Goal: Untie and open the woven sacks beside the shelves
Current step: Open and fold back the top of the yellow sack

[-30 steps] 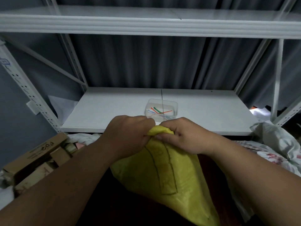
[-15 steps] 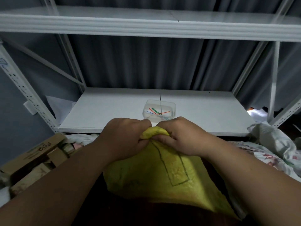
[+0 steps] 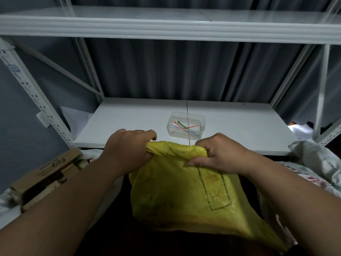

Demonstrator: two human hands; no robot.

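Observation:
A yellow woven sack (image 3: 186,191) with a dark outline drawn on it hangs in front of the white shelf. My left hand (image 3: 127,150) grips the left end of its top edge with curled fingers. At the right end of that edge, my right hand (image 3: 219,154) holds the fabric with fingers over the rim and thumb on the front. The top edge is stretched flat between the two hands. No tie shows on the sack's mouth.
A clear plastic tub (image 3: 186,127) with coloured cable ties sits on the white shelf board (image 3: 129,122) just behind the sack. Cardboard boxes (image 3: 42,176) lie at the lower left. A white printed sack (image 3: 317,163) lies at the right. An upper shelf (image 3: 166,26) runs overhead.
My hands, close together on the bunched top a second ago, have drawn apart sideways. The sack's top edge has spread out wide between them.

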